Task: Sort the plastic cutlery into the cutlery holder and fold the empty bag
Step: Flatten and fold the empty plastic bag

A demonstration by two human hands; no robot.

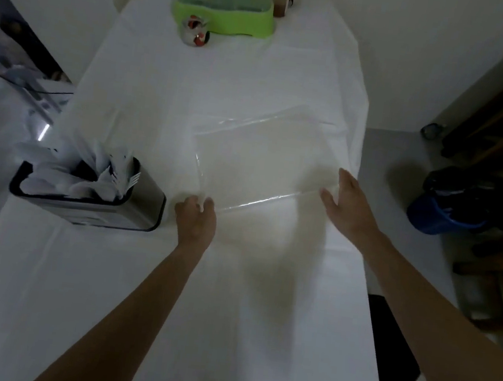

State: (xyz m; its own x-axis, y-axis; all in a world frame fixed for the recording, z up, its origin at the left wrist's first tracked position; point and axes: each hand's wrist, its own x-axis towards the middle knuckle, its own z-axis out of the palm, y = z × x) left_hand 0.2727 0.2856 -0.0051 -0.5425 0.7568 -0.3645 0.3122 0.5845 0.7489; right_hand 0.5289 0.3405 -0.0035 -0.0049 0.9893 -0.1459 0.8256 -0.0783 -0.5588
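The clear bag [263, 163] is laid flat on the counter [135, 302]. Its near left corner is pinched by the left grip [196, 218]. Its near right corner is touched by the right grip [350, 202], with fingers straight. The cutlery holder [137, 208] is placed just left of the left grip.

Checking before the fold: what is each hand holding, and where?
The left hand pinches the clear bag at its near left corner. The right hand rests open at the near right corner, gripping nothing.
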